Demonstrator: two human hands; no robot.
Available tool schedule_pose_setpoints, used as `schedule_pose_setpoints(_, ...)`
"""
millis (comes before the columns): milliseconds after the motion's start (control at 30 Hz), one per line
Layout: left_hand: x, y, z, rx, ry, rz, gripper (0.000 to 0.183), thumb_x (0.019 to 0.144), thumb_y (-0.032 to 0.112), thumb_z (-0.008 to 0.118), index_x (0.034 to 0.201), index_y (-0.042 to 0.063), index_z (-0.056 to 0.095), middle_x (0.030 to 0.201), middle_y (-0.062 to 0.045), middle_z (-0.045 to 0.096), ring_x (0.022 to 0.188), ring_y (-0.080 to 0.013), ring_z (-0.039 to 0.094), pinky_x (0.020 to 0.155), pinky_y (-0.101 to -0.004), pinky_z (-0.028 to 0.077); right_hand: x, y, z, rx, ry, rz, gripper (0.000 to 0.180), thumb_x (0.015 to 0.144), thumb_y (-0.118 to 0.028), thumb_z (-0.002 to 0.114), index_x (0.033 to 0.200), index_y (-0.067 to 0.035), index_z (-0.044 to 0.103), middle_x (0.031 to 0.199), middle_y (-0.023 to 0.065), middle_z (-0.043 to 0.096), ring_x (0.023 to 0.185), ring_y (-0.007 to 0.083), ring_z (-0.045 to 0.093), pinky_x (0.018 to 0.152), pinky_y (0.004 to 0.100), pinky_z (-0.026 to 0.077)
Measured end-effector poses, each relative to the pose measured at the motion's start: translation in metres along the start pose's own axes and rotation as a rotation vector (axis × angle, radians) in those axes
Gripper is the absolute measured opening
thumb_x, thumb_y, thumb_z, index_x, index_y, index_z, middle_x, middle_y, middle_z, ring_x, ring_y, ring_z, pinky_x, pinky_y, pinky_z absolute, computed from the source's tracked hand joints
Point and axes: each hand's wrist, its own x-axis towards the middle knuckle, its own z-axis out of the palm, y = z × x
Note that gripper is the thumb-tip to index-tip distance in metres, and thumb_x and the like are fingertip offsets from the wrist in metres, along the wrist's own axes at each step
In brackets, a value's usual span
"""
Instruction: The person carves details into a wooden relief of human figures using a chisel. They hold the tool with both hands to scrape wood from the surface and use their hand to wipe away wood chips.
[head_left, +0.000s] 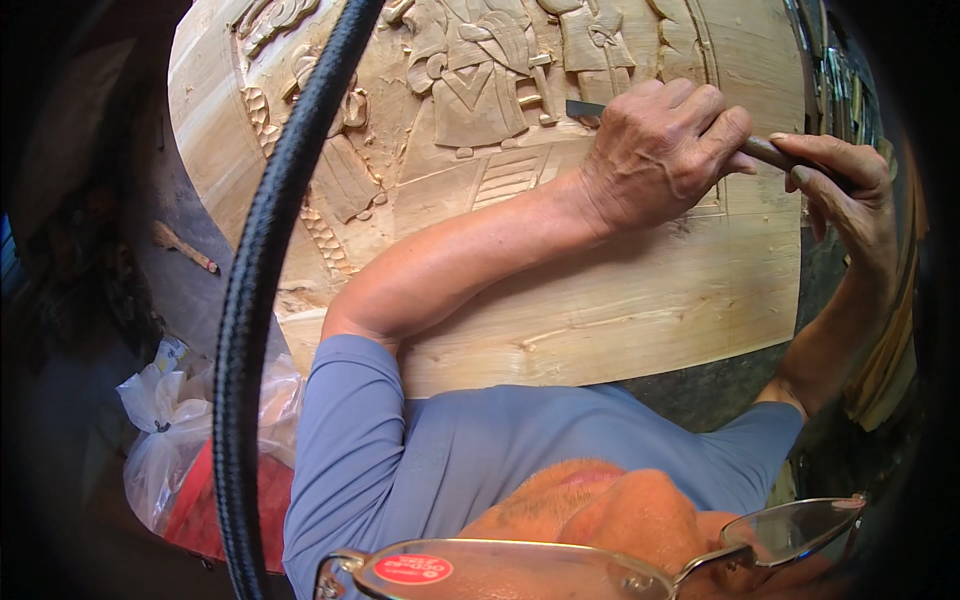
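Note:
My left hand (667, 154), its back up and fingers curled, grips a woodcarving chisel near its metal blade (583, 109). The flat dark blade points left over the carved wooden relief panel (600, 315), beside a carved robed figure (480, 101); whether its edge touches the wood I cannot tell. At the other end, the thumb and fingers of my right hand (844, 172) hold the chisel's handle (776, 154), close to the panel's right side. My left forearm stretches across the panel, over the plain lower area and below carved steps (510, 176).
Several carving tools (844, 94) lie beyond the panel's right edge, with wood strips (889, 360) lower down. A short wooden piece (184, 246) lies at left, above a clear plastic bag (161, 427) and a red item (225, 502). A black braided cable (281, 180) crosses the view.

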Motion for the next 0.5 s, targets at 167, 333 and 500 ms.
schedule_pose_setpoints(167,-0.002,0.001,0.001,-0.024,0.001,-0.015,0.032,0.100,0.044,0.075,0.110,0.014,0.070,0.085,-0.004,0.057,0.073,-0.0242,0.063,0.061,-0.0393,0.050,0.002,0.001,-0.006,-0.024,-0.039,0.050,0.028,0.104,-0.007,0.072,0.131,-0.002,0.080,0.084,0.0030,0.074,0.053,0.0015,0.054,0.044,0.0185,0.041)
schedule_pose_setpoints(333,-0.003,0.000,0.002,-0.050,-0.008,-0.040,0.030,0.099,0.040,0.078,0.108,0.013,0.070,0.084,-0.005,0.059,0.073,-0.0258,0.064,0.062,-0.0402,0.051,0.005,0.005,-0.010,-0.078,-0.084,0.069,0.030,0.106,-0.007,0.070,0.134,-0.005,0.078,0.084,0.0016,0.072,0.053,0.0009,0.053,0.045,0.0188,0.039)
schedule_pose_setpoints(500,-0.002,-0.002,0.003,-0.091,0.010,-0.059,0.031,0.099,0.040,0.078,0.104,0.011,0.068,0.083,-0.006,0.059,0.073,-0.0269,0.064,0.063,-0.0411,0.051,0.011,0.004,-0.012,-0.069,-0.091,0.089,0.029,0.108,-0.009,0.069,0.135,-0.006,0.078,0.084,0.0020,0.071,0.052,0.0005,0.052,0.044,0.0187,0.038)
